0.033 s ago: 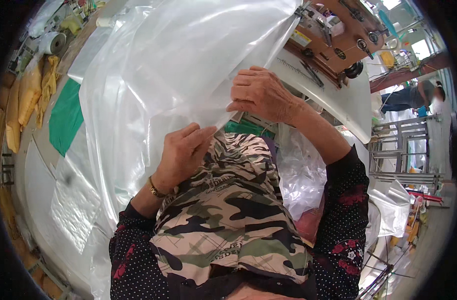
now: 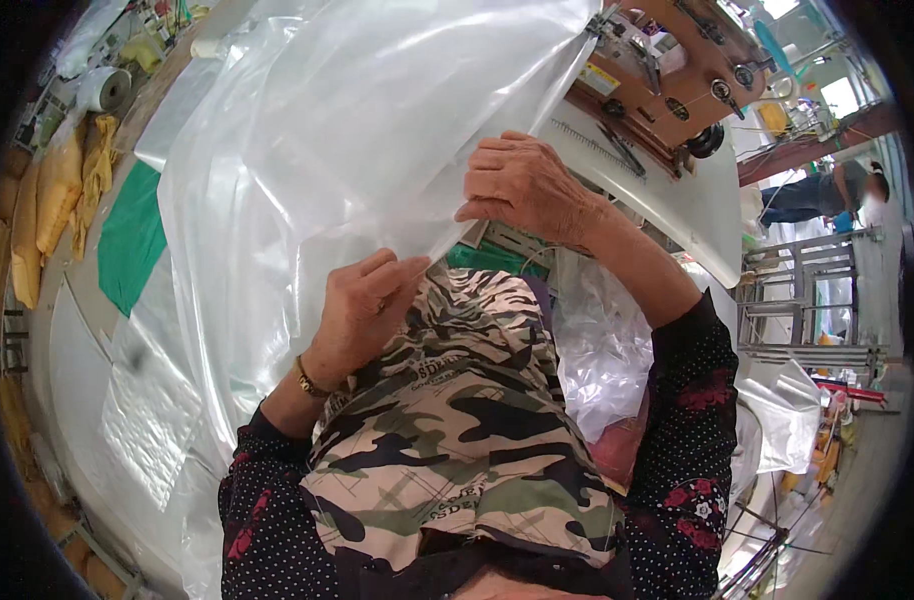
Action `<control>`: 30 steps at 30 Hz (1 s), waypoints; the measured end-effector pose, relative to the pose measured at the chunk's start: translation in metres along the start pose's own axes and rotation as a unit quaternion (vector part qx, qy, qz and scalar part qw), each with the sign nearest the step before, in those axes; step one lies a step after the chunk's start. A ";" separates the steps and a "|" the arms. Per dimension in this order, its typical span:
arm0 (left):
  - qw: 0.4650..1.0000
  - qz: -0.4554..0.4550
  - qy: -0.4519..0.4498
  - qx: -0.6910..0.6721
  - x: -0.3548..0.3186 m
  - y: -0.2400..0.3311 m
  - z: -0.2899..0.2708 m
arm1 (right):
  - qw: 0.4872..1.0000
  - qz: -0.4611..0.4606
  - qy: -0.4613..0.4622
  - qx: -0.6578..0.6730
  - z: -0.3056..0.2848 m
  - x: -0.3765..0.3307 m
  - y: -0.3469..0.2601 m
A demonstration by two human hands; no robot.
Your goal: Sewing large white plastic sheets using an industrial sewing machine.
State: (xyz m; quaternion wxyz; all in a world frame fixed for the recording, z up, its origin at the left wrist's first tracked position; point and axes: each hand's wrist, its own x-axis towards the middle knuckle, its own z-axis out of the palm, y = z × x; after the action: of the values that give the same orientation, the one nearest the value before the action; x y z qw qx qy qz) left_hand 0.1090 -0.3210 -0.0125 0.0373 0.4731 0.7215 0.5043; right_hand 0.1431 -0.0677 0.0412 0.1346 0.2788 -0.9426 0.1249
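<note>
Both hands are gripping the clear bag [image 2: 337, 160] along its lower edge. The left hand [image 2: 362, 305] is pinching the plastic near the camo apron [image 2: 457, 430], and the right hand [image 2: 522, 185] is clamping the same edge higher up, just beside the sewing machine [image 2: 667, 75]. The bag is spreading across the table [image 2: 707, 215].

Glossy, translucent, smooth plastic sheet [image 2: 347, 150], matt camouflage-print cloth apron [image 2: 457, 430], matt green cloth [image 2: 129, 240], brown wooden board [image 2: 677, 80], smooth white surface [image 2: 677, 200]
</note>
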 end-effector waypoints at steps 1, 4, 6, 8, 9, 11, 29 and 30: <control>0.998 -0.033 -0.005 -0.045 0.000 -0.002 -0.001 | 1.000 0.002 -0.004 -0.008 -0.001 -0.002 0.008; 0.994 -0.048 0.022 -0.099 -0.001 -0.009 0.000 | 1.000 -0.002 0.028 -0.008 -0.001 -0.005 0.027; 0.993 -0.046 0.023 -0.102 0.001 -0.011 -0.003 | 0.999 -0.006 0.049 -0.015 -0.005 -0.005 0.037; 0.993 -0.042 0.023 -0.105 0.001 -0.012 -0.004 | 0.997 -0.009 0.072 -0.023 -0.010 -0.008 0.043; 0.993 -0.052 0.022 -0.107 0.001 -0.017 -0.004 | 0.997 -0.002 0.066 -0.028 -0.009 -0.008 0.048; 0.992 -0.061 0.022 -0.107 0.001 -0.020 -0.004 | 0.998 0.004 0.061 -0.034 -0.009 -0.009 0.057; 1.000 -0.010 -0.015 -0.001 0.000 -0.033 0.006 | 0.989 -0.010 0.099 -0.105 -0.017 -0.030 0.125; 1.000 -0.009 -0.015 0.003 0.000 -0.033 0.006 | 0.987 -0.012 0.111 -0.119 -0.017 -0.031 0.130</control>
State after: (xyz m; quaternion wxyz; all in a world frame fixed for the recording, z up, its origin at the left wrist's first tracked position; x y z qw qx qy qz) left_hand 0.0909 -0.3185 -0.0404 0.0513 0.4740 0.7267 0.4945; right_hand 0.0984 0.0585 0.0264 0.2724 0.2566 -0.9265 0.0406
